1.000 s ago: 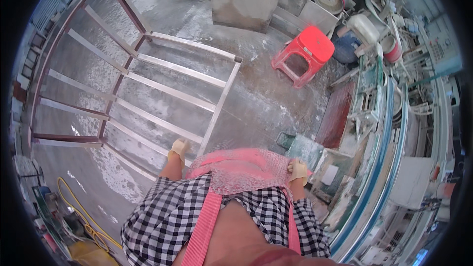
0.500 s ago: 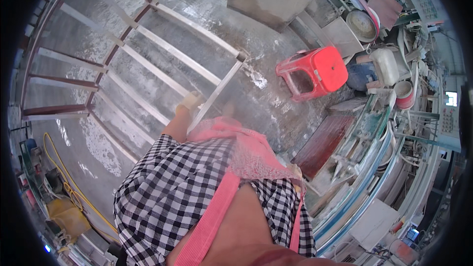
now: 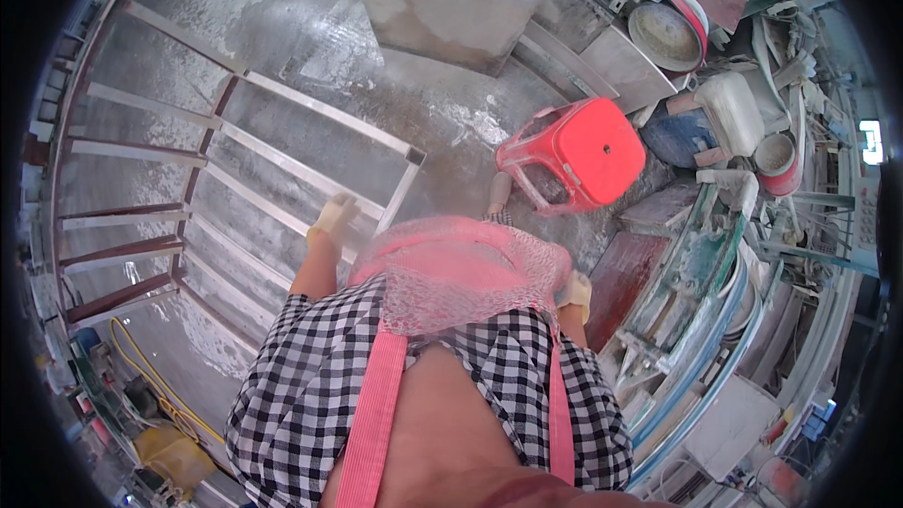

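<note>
My left hand [image 3: 332,214], in a pale covering, is the nearer one to the metal frame [image 3: 324,112], which stands on the wet grey floor [image 3: 310,33] ahead of me and to my left. From this hand the frame spreads forward and leftward: its pale slats run long, slanting from the far left down toward my near right, and the end rail [image 3: 400,190] crosses their ends just to the right of my hand. So hand and rail lie side by side, with the hand over the slats on the inner side of that rail. Whether I touch a slat or only hang above it I cannot tell, and the fingers are too blurred to say whether they are apart or together. My right hand [image 3: 575,293] is well apart from the frame, on the other side of my body, just beside the edge of my pink apron [image 3: 442,249]; part of it is hidden, so I cannot tell how its fingers stand either. The red stool [image 3: 602,150] lies roughly straight ahead of that right hand, to the right of the frame, with bare floor between the two.
</note>
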The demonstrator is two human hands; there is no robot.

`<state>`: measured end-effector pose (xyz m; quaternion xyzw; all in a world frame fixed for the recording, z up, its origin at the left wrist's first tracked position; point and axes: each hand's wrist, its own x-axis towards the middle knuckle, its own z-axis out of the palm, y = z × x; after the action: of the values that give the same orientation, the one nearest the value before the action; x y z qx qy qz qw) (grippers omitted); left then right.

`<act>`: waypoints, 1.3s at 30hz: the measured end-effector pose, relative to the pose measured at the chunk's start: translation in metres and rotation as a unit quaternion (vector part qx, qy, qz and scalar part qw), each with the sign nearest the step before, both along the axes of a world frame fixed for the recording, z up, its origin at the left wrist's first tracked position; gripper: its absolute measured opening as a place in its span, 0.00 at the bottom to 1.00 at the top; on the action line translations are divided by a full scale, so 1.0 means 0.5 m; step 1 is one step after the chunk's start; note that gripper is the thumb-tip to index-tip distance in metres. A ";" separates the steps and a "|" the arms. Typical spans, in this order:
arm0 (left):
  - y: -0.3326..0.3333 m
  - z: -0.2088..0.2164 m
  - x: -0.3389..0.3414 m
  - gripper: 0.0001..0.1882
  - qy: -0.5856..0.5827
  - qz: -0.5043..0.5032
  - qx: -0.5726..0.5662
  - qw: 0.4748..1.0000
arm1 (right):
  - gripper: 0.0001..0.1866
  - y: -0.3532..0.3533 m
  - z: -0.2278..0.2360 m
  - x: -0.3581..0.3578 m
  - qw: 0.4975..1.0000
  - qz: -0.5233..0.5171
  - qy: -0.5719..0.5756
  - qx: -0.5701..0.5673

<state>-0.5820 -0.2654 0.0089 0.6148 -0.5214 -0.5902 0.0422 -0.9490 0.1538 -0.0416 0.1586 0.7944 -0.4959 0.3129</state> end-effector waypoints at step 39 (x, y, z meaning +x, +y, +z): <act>-0.582 -0.178 -0.765 0.20 -0.100 -0.102 0.166 0.976 | 0.19 -0.620 0.178 -0.656 0.998 -0.015 0.023 0.060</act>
<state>-0.9646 -0.5566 -0.0803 0.6126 -0.4778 -0.6052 -0.1737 -1.2770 -0.1561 0.0472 0.1775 0.8273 -0.4555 0.2768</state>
